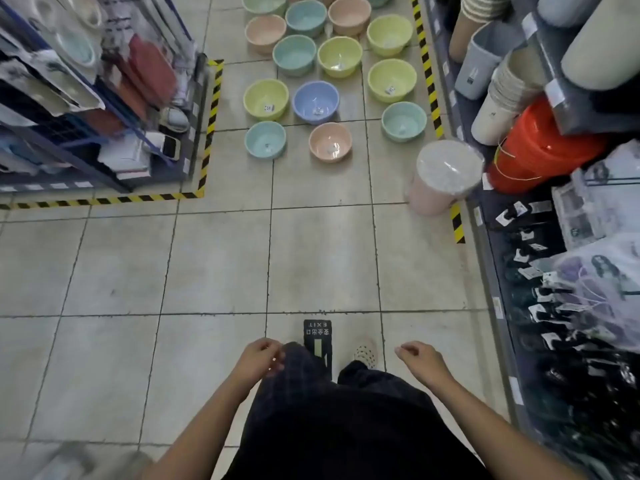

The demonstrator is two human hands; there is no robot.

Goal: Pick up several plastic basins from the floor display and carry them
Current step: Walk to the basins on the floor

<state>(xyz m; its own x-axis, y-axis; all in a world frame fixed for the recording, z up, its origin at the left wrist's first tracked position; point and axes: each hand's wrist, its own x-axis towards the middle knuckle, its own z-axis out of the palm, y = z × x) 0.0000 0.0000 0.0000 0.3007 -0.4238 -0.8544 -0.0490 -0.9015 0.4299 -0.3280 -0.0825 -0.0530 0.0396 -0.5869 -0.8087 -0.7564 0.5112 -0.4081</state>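
Note:
Several plastic basins stand upright on the tiled floor at the top middle of the head view, in green, blue, pink and yellow. Nearest me are a teal basin [265, 139] and a pink basin [330, 142]; behind them sit a yellow basin [266, 99] and a blue basin [315, 101]. My left hand [259, 360] and my right hand [420, 362] hang low by my legs, far short of the basins. Both hands hold nothing, with fingers loosely curled.
A shelf rack [104, 98] with goods stands at the left behind yellow-black floor tape [207, 133]. On the right, a shelf holds bins, an orange bucket [540, 150] and hanging goods. A pink lidded bin [443, 178] stands on the floor. An exit sticker [317, 336] lies ahead.

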